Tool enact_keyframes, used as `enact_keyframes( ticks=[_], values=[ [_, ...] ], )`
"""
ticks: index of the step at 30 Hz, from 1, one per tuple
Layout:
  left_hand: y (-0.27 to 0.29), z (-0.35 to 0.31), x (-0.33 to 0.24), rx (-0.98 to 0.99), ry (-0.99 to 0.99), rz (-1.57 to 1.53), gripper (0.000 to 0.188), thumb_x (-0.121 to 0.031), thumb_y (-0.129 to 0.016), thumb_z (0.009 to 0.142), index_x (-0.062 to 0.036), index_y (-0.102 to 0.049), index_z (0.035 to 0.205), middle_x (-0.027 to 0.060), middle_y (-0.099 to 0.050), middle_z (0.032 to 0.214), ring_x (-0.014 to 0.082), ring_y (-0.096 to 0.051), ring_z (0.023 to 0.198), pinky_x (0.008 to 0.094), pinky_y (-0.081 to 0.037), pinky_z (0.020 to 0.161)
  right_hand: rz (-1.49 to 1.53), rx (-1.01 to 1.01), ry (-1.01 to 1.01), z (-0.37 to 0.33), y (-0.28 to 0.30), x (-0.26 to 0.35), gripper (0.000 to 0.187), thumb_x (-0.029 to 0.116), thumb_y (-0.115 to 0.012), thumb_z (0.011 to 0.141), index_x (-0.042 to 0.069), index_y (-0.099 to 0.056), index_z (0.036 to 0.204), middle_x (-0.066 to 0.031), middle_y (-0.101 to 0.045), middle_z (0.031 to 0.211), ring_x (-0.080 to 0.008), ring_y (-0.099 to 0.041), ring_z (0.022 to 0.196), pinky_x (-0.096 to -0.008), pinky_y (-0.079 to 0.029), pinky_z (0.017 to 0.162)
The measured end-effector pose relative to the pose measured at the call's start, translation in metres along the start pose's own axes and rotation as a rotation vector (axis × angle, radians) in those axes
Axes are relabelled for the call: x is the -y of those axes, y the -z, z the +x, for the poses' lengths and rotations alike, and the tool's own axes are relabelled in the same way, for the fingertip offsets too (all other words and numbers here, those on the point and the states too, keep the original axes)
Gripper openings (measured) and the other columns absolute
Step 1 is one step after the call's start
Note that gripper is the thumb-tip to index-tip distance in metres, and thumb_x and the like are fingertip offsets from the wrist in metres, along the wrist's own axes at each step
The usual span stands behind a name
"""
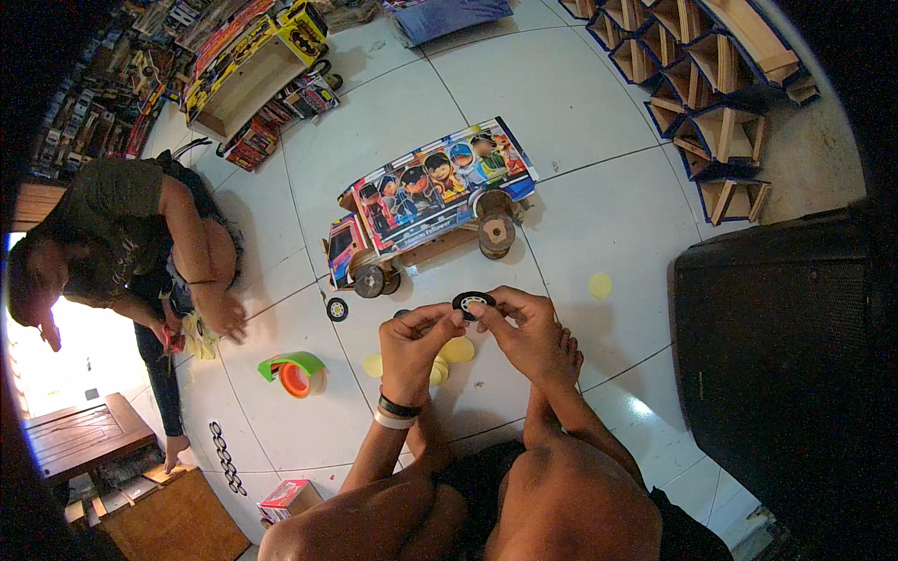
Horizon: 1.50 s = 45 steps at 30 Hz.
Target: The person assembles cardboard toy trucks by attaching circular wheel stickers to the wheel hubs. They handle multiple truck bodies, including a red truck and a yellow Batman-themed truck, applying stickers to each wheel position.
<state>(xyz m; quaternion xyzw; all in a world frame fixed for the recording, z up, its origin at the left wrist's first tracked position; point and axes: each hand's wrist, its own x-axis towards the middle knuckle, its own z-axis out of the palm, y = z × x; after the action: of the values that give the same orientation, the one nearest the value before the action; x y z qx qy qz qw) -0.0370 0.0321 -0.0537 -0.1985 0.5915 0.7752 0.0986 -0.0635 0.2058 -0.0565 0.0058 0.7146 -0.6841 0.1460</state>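
Note:
Between the fingertips of my left hand [410, 348] and my right hand [529, 338] is a small black disc [462, 300] with a white, wheel-like centre. Both hands pinch it by its edges, above the floor. Just beyond lies a toy truck [440, 201], tipped on its side, with a colourful printed side panel and dark round wheels [370, 280]. A similar wheel-patterned disc [337, 309] rests on the tiles near its front. Several pale yellow paper circles [457, 350] lie beneath my hands, partly hidden by them.
At left, a co-worker [131, 224] holds red-handled scissors [172, 340] and yellow paper [199, 337]. An orange tape roll [295, 379] sits by a green curved piece [301, 361]. A row of discs [224, 458] lies lower left. A black speaker [776, 365] stands right; wooden frames [720, 136] lie behind.

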Motion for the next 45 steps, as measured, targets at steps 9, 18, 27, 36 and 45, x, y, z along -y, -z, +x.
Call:
enact_keyframes(
  ticks=[9, 18, 27, 36, 45],
  values=[
    [-0.005, 0.0, 0.001, -0.041, -0.099, 0.09, 0.022, -0.008, -0.074, 0.09, 0.0078, -0.072, 0.105, 0.0119, -0.075, 0.09, 0.016, -0.072, 0.079, 0.027, -0.059, 0.074, -0.122, -0.022, 0.106, -0.001, -0.002, 0.004, 0.018, 0.016, -0.072, 0.093, -0.001, -0.072, 0.098, -0.0067, -0.071, 0.08, -0.0093, -0.065, 0.073, -0.0265, -0.05, 0.067],
    [-0.005, 0.001, 0.001, -0.03, -0.142, 0.206, 0.021, -0.01, -0.075, 0.091, 0.007, -0.073, 0.103, 0.0091, -0.074, 0.089, 0.0109, -0.069, 0.078, 0.0228, -0.055, 0.071, -0.124, -0.017, 0.146, -0.001, -0.001, 0.009, 0.016, 0.015, -0.072, 0.092, -0.001, -0.073, 0.097, -0.0072, -0.072, 0.08, -0.0091, -0.064, 0.072, -0.0265, -0.049, 0.066],
    [-0.008, 0.0, 0.0, -0.011, -0.117, 0.222, 0.025, -0.011, -0.074, 0.092, 0.007, -0.071, 0.109, 0.0084, -0.073, 0.092, 0.0114, -0.069, 0.082, 0.0227, -0.055, 0.074, -0.02, -0.032, 0.018, 0.001, -0.002, -0.003, 0.016, 0.014, -0.071, 0.093, -0.001, -0.072, 0.095, -0.0061, -0.071, 0.078, -0.0083, -0.064, 0.072, -0.0251, -0.049, 0.066],
    [-0.006, -0.001, -0.004, 0.046, -0.044, 0.019, 0.029, -0.016, -0.07, 0.096, 0.0077, -0.069, 0.112, 0.0126, -0.074, 0.095, 0.0167, -0.071, 0.085, 0.0292, -0.058, 0.082, 0.127, -0.037, -0.12, 0.003, 0.0, -0.011, 0.022, 0.021, -0.07, 0.096, -0.001, -0.071, 0.095, -0.0034, -0.068, 0.075, -0.006, -0.061, 0.07, -0.0214, -0.047, 0.065],
    [-0.005, 0.001, -0.003, 0.063, -0.026, 0.005, 0.025, -0.014, -0.071, 0.094, 0.0067, -0.07, 0.108, 0.0117, -0.074, 0.094, 0.016, -0.071, 0.085, 0.028, -0.058, 0.08, 0.174, -0.027, -0.105, 0.004, -0.001, -0.011, 0.023, 0.022, -0.07, 0.096, 0.0, -0.071, 0.094, -0.0026, -0.068, 0.075, -0.0062, -0.06, 0.069, -0.0217, -0.047, 0.065]
  ],
)
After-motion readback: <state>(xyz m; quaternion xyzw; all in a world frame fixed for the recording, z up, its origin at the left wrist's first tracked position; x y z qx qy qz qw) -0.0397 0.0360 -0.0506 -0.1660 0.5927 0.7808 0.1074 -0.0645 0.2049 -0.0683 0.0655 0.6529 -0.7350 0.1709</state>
